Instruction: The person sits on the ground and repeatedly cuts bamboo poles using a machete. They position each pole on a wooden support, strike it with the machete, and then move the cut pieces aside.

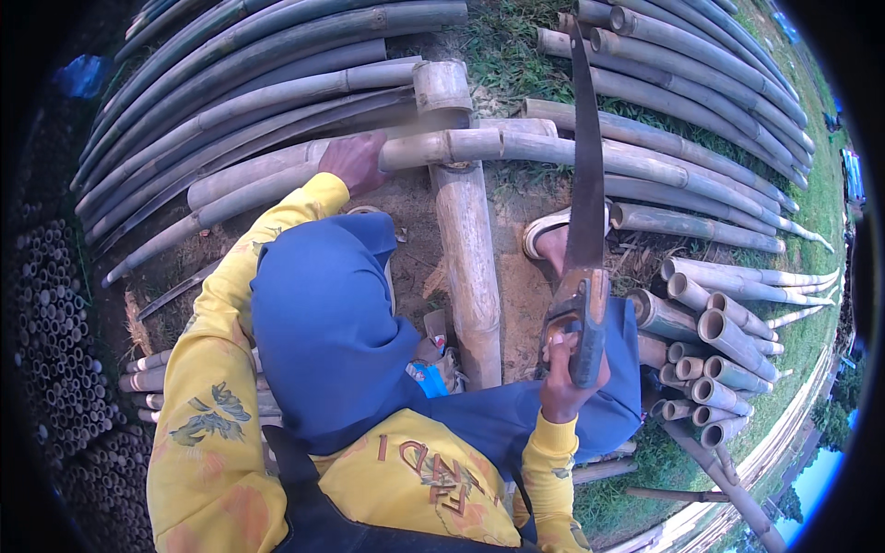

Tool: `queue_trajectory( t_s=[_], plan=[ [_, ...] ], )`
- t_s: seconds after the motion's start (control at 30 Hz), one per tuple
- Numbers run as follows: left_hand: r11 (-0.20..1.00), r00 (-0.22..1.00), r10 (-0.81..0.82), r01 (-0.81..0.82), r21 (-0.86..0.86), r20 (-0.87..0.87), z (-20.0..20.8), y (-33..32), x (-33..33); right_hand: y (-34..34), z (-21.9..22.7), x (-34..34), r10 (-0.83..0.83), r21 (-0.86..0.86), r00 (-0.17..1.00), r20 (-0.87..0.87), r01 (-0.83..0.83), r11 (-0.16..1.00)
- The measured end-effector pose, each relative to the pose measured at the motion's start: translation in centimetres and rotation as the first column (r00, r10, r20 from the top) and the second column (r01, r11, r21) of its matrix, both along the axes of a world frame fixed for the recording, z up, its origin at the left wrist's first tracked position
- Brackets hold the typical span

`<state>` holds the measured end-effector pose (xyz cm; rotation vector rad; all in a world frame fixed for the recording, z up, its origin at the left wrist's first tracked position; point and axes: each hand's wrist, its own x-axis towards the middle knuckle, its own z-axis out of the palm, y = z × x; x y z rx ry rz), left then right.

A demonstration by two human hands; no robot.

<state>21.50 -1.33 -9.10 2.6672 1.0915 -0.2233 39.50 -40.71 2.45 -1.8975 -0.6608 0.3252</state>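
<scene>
My right hand (570,376) is closed round the handle of a hand saw (586,184). Its long dark blade points away from me and passes in front of a bamboo pole (544,150). That pole lies crosswise over a thick bamboo log (466,249), which runs away from me between my legs. At the pole's left end, my left hand (355,163) is closed on it, with the fingers partly hidden. A visible line crosses the pole a little left of the blade.
Long bamboo poles (277,60) lie stacked at the far left, with more poles (701,88) at the far right. Cut bamboo pieces (724,369) are piled to my right. Many short tubes (64,341) stand at the left. A sandalled foot (551,235) rests beside the log.
</scene>
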Motion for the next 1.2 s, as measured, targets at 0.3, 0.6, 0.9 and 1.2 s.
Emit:
queue_trajectory(
  t_s=[0.3, 0.6, 0.9, 1.2],
  plan=[
    [0.99, 0.991, 0.127, -0.123, 0.072, -0.042, 2.8, 4.5, -7.1, -0.6, 3.1, -0.2, -0.14, 0.11, 0.981, -0.134, 0.155, 0.982],
    [0.964, 0.976, 0.19, -0.206, 0.17, 0.106, 4.9, 12.0, -8.5, 5.9, -3.4, 4.1, -0.023, 0.025, 0.97, 0.242, 0.018, 1.0],
    [0.996, 0.999, 0.044, -0.043, -0.073, 0.023, 0.6, 1.2, -9.5, 14.0, -11.7, 9.4, 0.47, -0.467, 0.632, 0.616, -0.187, 0.864],
    [0.985, 0.999, 0.008, -0.015, -0.173, -0.045, 3.8, -1.2, -10.3, 17.6, -1.7, 3.2, 0.774, -0.645, 0.413, 0.479, -0.432, 0.63]
  ],
)
